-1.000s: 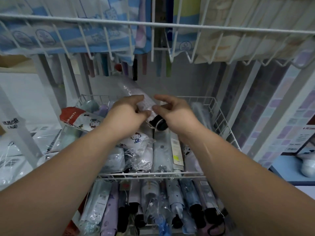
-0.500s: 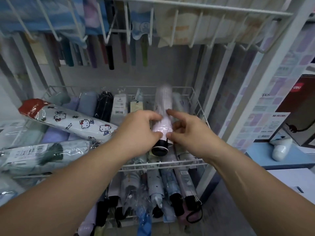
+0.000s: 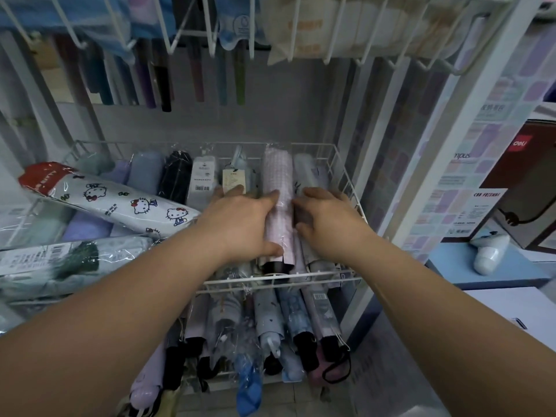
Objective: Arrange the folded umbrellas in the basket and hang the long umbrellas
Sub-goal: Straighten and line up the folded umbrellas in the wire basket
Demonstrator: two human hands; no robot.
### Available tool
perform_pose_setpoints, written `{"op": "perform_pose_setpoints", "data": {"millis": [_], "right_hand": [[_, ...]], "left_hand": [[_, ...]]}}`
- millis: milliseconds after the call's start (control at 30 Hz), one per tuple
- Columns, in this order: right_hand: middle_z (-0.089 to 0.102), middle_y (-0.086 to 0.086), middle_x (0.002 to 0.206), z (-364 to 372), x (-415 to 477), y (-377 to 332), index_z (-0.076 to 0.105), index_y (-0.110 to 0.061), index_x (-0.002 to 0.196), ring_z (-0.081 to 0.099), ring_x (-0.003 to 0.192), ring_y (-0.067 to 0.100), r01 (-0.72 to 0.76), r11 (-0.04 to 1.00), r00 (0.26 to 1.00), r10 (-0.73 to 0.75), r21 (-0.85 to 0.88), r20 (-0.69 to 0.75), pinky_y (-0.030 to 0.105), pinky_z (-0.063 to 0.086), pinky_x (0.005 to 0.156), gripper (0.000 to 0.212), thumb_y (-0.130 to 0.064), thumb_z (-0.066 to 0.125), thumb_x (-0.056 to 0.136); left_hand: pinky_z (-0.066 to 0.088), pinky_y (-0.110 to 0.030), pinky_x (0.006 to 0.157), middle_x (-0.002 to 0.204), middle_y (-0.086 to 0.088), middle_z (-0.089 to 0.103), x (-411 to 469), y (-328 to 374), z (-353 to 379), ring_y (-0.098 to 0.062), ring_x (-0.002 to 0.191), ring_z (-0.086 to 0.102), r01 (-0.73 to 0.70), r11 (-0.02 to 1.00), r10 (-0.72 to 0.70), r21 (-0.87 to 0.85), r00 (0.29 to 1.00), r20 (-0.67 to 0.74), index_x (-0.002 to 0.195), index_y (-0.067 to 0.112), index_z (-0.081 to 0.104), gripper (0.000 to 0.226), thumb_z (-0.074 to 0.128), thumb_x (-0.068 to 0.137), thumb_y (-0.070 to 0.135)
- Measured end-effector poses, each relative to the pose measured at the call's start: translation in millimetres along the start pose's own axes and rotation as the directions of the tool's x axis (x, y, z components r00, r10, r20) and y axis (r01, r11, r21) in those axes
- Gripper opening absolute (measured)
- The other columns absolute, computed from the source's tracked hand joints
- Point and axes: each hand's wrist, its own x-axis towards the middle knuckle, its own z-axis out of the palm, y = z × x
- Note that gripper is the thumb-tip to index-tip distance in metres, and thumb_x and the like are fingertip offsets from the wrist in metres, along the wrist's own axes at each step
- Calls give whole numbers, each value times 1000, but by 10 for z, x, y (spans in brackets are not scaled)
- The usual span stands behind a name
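Lying lengthwise in the upper wire basket (image 3: 346, 182), the pink checked umbrella (image 3: 278, 176) sits in a clear plastic sleeve. Its black handle end points at the front rim and its tip at the back wall. It lies in the right half of the basket, between a pale tagged umbrella (image 3: 233, 179) on its left and a grey-white umbrella (image 3: 307, 173) on its right.

Both hands hold it from the sides. The left hand (image 3: 243, 224) grips the left flank, with the forefinger laid over the top of the sleeve and the thumb hooked in near the handle end. The right hand (image 3: 328, 224) has its fingers curled down against the right flank, tucked into the gap beside the grey-white umbrella.

Further left in the same basket stand a black folded umbrella (image 3: 176, 176) and several pastel ones, side by side. A white cartoon-cat umbrella (image 3: 120, 203) with a red cap lies slantwise across them. A dark green wrapped umbrella (image 3: 60, 260) lies crosswise at the far left.

Below the front rim, the lower basket umbrellas (image 3: 270, 326) are packed with their handles toward the camera. Overhead, long umbrellas (image 3: 164, 82) hang from a white wire rack (image 3: 373, 34). To the right, a small white object (image 3: 489, 254) rests on a blue desk (image 3: 451, 266).
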Motion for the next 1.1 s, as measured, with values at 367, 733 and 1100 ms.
{"op": "perform_pose_setpoints", "data": {"millis": [367, 733, 1100], "right_hand": [[41, 3, 155, -97, 13, 109, 63, -17, 134, 44, 138, 21, -142, 853, 977, 201, 503, -66, 21, 35, 104, 45, -18, 66, 89], [48, 4, 143, -14, -58, 164, 69, -15, 117, 50, 116, 39, -205, 979, 945, 196, -7, -264, 35, 44, 93, 34, -7, 56, 86], [57, 3, 143, -162, -229, 90, 55, -9, 140, 50, 133, 15, -128, 677, 912, 367, 725, -181, 24, 37, 107, 39, -16, 47, 103]], "left_hand": [[47, -37, 104, 150, 4, 52, 146, 191, -59, -23, 131, 54, -8, 949, 8, -316, 1000, -1, 153, 47, 29, 87, 77, 80, 48], [42, -20, 75, 156, -2, 44, 309, 273, 80, -25, 122, 60, 21, 826, -45, -563, 999, -30, 153, 34, 39, 79, 67, 83, 10], [35, -18, 100, 157, 3, 44, 380, 482, 157, -18, 140, 46, -39, 685, -72, -728, 990, -121, 152, 29, 42, 77, 77, 84, 26]]}}
